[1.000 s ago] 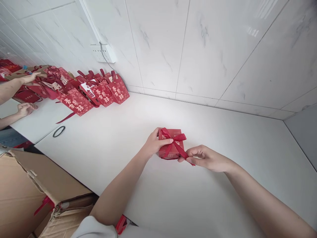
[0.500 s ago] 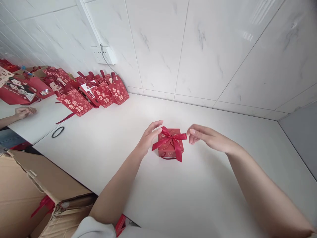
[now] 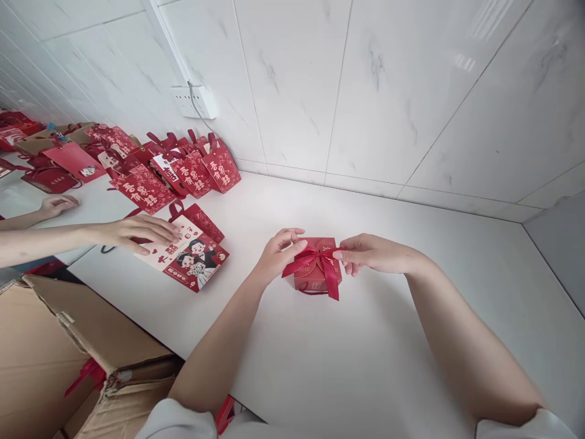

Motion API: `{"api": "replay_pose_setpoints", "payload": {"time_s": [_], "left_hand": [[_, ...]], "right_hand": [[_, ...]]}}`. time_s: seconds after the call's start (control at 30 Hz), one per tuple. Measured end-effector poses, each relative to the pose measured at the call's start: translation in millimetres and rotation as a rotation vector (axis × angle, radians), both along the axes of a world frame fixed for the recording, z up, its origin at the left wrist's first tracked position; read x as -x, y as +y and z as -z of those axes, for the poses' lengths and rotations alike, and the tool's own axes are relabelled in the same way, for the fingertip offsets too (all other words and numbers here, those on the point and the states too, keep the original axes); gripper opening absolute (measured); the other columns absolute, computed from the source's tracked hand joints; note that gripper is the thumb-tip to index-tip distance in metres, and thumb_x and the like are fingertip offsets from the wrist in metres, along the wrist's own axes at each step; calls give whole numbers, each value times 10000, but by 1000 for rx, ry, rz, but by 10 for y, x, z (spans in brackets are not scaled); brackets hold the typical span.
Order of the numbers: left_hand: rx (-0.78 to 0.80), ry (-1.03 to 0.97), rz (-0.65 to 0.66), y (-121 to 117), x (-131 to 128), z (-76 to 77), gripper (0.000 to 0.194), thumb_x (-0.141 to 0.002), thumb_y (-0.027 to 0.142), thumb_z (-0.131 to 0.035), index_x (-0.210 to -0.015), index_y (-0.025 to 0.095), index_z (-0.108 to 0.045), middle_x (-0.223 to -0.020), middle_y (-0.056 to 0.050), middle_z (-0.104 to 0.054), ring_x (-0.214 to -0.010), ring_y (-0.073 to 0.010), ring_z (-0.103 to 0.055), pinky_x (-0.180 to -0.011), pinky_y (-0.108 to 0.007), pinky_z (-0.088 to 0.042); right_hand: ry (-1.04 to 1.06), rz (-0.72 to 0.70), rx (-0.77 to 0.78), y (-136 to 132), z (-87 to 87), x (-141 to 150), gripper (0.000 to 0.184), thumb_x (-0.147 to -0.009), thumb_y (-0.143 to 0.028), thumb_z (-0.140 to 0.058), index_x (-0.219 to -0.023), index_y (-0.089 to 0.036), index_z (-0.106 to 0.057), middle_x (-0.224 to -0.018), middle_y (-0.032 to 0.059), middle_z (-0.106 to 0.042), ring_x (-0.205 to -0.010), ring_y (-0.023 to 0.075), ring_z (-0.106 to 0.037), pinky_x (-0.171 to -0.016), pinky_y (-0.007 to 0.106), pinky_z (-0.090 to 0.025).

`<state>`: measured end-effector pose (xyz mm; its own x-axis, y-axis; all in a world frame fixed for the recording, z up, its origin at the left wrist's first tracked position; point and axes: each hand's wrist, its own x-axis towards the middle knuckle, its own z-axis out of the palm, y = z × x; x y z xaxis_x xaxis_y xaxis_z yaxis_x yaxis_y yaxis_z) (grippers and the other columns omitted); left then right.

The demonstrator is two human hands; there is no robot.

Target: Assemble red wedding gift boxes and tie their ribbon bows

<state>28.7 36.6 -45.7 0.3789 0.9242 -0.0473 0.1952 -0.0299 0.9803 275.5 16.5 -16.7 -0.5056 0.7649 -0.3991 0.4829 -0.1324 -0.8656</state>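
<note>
A small red gift box point(image 3: 302, 283) with a cord handle stands on the white table. A red ribbon bow point(image 3: 319, 255) is tied across its top, its tails hanging to the left and front. My left hand point(image 3: 276, 255) is at the box's left side, thumb and a bent finger closed at the bow's left loop, the forefinger stretched out. From the right, my right hand point(image 3: 368, 253) pinches the tip of the right loop between thumb and fingers.
A co-worker's hand point(image 3: 137, 233) rests on a red and cream gift bag point(image 3: 201, 259) with a cartoon couple. Behind are several red gift bags point(image 3: 141, 188); another hand point(image 3: 58, 205) lies farther left. An open cardboard box point(image 3: 91, 323) stands at lower left, below a wall socket point(image 3: 194, 102).
My right hand has moved left and taken hold of the bow's right loop. My left fingers have closed in at the left loop. A co-worker's hand has brought a gift bag in from the left.
</note>
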Motion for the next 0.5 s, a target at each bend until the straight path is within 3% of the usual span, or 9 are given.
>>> {"api": "replay_pose_setpoints", "payload": {"time_s": [0.17, 0.33, 0.4, 0.5], "left_hand": [[-46, 60, -29, -35, 31, -21, 292, -817, 412, -608, -695, 169, -502, -1261, -45, -544, -1067, -200, -561, -886, -318, -427], [-221, 256, -174, -98, 35, -102, 233, -810, 441, -612, -896, 232, -557, -1039, -25, -580, -964, -173, -524, -767, -269, -393], [-233, 332, -209, -118, 18, -117, 283, -825, 501, -571, -835, 219, -545, -889, -17, -557, -860, -163, -502, -715, -266, -369], [-194, 365, -146, -138, -7, -119, 406, -852, 554, -493, -682, 185, -486, -735, 0, -484, -717, -137, -444, -641, -257, -328]], "right_hand": [[68, 5, -63, -7, 47, -10, 440, -789, -620, -578, -691, -191, -583, -727, 24, -588, -739, 181, -571, -734, 324, -425], [147, 8, -59, -13, 74, 6, 459, -827, -627, -520, -750, -182, -596, -786, 38, -597, -752, 172, -562, -766, 334, -437], [183, -13, -57, -15, 73, 27, 479, -841, -642, -482, -769, -182, -594, -804, 42, -603, -749, 166, -554, -776, 334, -442], [187, -23, -50, -16, 69, 53, 496, -831, -664, -473, -751, -186, -581, -787, 40, -607, -736, 162, -545, -776, 331, -444]]}}
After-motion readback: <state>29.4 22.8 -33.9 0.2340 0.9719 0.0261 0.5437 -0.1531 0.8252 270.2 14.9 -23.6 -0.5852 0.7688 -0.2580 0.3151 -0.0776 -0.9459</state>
